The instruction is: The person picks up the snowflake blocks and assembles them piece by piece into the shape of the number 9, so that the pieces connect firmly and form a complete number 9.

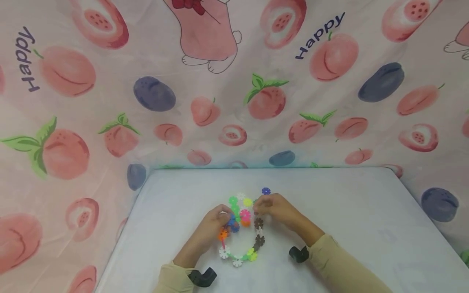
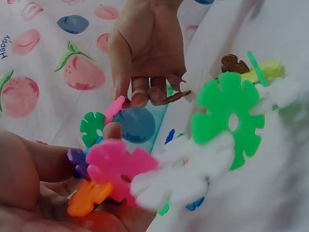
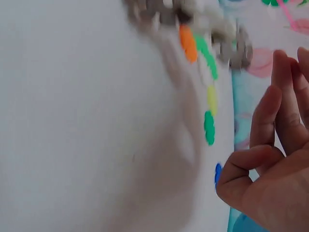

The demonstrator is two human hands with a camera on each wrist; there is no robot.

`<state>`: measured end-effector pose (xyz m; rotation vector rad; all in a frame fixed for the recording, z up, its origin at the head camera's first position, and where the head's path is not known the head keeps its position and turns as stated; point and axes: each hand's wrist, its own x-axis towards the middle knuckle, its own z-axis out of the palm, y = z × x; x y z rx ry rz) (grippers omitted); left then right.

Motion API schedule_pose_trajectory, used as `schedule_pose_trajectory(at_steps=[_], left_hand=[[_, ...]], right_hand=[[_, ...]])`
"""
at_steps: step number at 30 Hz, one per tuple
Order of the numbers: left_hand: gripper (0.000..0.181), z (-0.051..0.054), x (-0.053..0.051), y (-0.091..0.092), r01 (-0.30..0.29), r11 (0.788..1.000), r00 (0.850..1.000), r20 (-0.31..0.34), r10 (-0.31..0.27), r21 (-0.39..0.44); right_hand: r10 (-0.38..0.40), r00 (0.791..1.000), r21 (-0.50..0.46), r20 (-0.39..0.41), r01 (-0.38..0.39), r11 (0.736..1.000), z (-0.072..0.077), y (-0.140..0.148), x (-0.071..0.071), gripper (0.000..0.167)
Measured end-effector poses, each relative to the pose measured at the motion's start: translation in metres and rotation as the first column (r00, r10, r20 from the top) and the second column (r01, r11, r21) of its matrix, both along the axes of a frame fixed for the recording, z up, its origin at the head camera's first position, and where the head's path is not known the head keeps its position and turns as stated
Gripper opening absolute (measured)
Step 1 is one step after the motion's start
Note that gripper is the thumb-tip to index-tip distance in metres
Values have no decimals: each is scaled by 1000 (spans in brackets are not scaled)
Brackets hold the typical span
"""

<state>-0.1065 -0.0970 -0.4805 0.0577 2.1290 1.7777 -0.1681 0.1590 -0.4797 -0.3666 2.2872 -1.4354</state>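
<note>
Black wrist mounts (image 1: 202, 278) sit beside the beige sleeves (image 1: 348, 264) of a person working a curved chain of multicoloured, notched, flower-shaped plastic discs (image 1: 259, 240) between two hands, its bend toward the wearer. The left hand (image 1: 212, 224) has its grip clamped on the chain at blue pieces; the right hand (image 1: 275, 208) brings fingertips beside the brown stretch, though whether that grip pinches anything cannot be told. Just past it, a blue notched plastic disc (image 1: 266, 191) marks the white surface (image 1: 190, 191), before a pink, fruit-printed fabric backdrop (image 1: 220, 85).
</note>
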Motion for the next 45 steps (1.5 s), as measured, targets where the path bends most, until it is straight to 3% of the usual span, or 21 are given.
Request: schedule_pose_trajectory(at_steps=[6, 11, 16, 21, 24, 28, 31, 34, 40, 45], left_hand=[[26, -1, -1, -1, -17, 1000, 1000, 23, 17, 5], [27, -1, -1, 0, -43, 997, 997, 65, 39, 69], [25, -3, -3, 2, -55, 994, 994, 94, 46, 93], [29, -4, -3, 3, -50, 997, 997, 63, 46, 63], [33, -3, -3, 4, -46, 998, 997, 56, 43, 51], [35, -1, -1, 5, -75, 988, 990, 129, 58, 132], [31, -1, 0, 6, -122, 965, 977, 200, 75, 234], [33, -2, -1, 6, -134, 949, 973, 218, 72, 285], [42, -4, -2, 5, -81, 976, 986, 157, 50, 201], [36, -3, -3, 6, -93, 982, 988, 138, 70, 166]], right_hand=[[-87, 995, 93, -51, 92, 991, -9, 6, -11, 18], [-118, 982, 189, -145, 145, 971, -20, 9, -20, 17], [-66, 973, 306, -223, 135, 942, -26, 7, -25, 24], [37, 971, 419, -237, 68, 906, -28, 1, -28, 33], [61, 970, 466, -234, 57, 883, -29, -2, -29, 31], [54, 973, 494, -225, 66, 867, -30, -4, -29, 26], [43, 976, 492, -216, 70, 868, -30, -4, -28, 25], [27, 977, 465, -211, 75, 882, -31, -3, -28, 22], [-23, 979, 370, -202, 97, 924, -33, 4, -28, 16], [-75, 981, 260, -180, 121, 958, -29, 8, -25, 10]])
